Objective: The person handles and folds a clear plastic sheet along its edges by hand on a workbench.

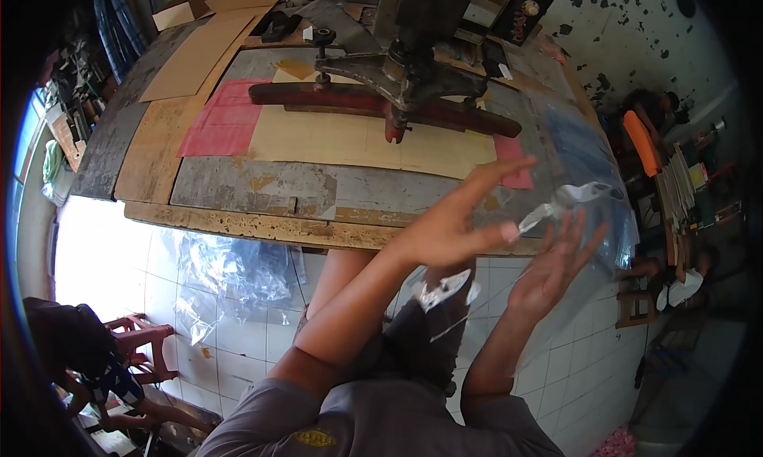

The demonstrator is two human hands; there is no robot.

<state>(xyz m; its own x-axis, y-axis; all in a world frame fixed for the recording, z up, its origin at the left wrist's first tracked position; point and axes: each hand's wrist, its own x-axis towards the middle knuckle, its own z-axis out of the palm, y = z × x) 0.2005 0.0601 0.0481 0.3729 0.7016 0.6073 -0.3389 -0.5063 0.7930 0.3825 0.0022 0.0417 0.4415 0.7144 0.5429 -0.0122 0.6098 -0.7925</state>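
Note:
My left hand [457,222] is stretched over the table's front edge, thumb and fingers apart. A shiny piece of clear plastic [584,193] shows just beyond its thumb; no grip on it is visible. My right hand [554,273], blurred, is raised to the right with fingers spread, and thin clear film seems to hang around it. Another crinkled bit of plastic [447,290] shows below my left wrist. Behind the hands, a tan sheet [334,139] with pink ends [222,119] lies on the table under a red press bar [310,97].
Cardboard [199,56] lies at the table's back left. Clear plastic bags [226,278] are on the tiled floor, and more plastic [584,147] is at the table's right. One person [71,346] is at lower left by a red stool [147,346]; others are at right.

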